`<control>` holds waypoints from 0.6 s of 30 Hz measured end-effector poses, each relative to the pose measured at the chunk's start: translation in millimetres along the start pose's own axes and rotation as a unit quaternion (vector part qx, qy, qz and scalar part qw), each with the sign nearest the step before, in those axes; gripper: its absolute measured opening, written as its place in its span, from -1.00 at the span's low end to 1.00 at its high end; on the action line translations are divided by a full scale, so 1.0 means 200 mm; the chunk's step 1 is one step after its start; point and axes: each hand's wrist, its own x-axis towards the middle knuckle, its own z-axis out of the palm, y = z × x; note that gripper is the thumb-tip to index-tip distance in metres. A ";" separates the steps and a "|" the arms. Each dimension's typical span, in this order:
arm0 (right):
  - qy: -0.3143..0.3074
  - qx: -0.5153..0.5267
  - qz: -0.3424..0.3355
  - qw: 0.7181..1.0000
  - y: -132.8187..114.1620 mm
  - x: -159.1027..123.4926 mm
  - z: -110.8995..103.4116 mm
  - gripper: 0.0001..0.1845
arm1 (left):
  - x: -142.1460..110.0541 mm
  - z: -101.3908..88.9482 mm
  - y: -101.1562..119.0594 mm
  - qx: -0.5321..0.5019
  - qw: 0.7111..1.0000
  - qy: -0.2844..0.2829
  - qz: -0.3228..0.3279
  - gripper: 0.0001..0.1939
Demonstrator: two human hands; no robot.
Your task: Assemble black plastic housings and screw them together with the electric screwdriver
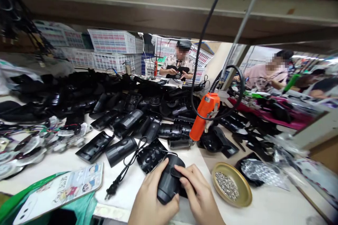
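Observation:
Close to the table's front edge, my left hand (153,195) is wrapped round a black plastic housing (169,182) with a rounded body. My right hand (198,193) is closed at the housing's right side, its fingers on a small dark rounded piece (176,173). Whether that piece is attached cannot be made out. A black cord with a two-pin plug (113,189) lies to the left and runs up behind the housing. Just beyond my hands is an open black shell (151,154). An orange electric screwdriver (199,123) hangs above the table.
A brass-coloured bowl (246,197) of small screws stands at the right. Black shells (129,119) are heaped across the table, with wired parts (60,137) at left. A phone (63,193) lies front left. Co-workers (179,63) sit beyond, under a shelf (132,10).

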 end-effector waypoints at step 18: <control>-0.070 -0.091 0.054 0.992 -0.10 0.11 -0.05 -0.78 | 0.00 -0.03 -0.05 -0.001 0.998 -0.024 0.051 -0.17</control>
